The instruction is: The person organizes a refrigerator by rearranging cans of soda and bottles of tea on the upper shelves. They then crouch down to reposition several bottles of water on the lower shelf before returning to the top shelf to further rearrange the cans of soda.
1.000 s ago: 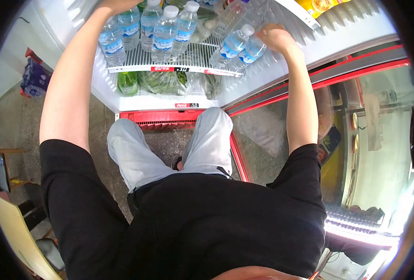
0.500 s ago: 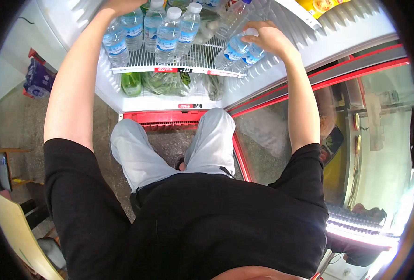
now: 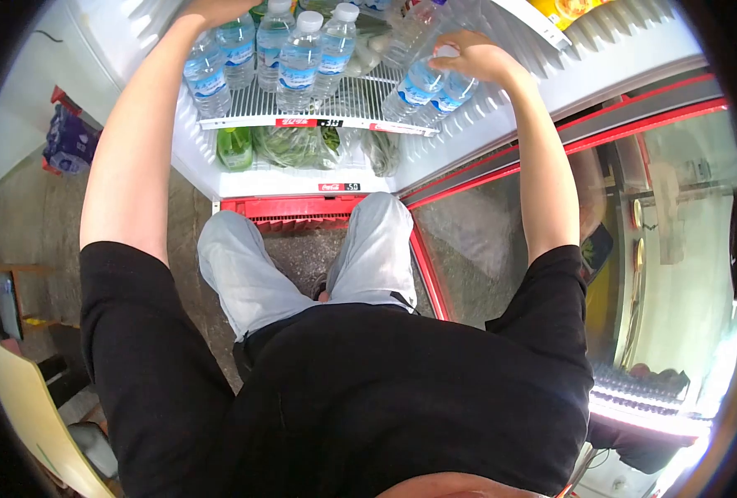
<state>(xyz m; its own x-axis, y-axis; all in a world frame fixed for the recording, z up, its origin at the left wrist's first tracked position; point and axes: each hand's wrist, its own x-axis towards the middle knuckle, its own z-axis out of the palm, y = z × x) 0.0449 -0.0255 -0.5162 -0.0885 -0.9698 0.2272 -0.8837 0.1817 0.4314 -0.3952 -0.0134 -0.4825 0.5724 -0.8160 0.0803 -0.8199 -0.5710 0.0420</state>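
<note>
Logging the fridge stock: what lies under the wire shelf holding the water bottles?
Under the wire shelf lie bagged leafy greens and a green bottle at the left. The compartment's back is hidden by the shelf and its water bottles. The right hand grips one tilted bottle.

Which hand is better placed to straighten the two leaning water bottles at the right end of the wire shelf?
Right: the right hand is curled over the leaning bottles, while the left hand is across the shelf, beside the upright bottles.

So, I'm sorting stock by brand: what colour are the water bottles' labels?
Blue, on the water bottles by the right hand; the head view shows it best.
</note>
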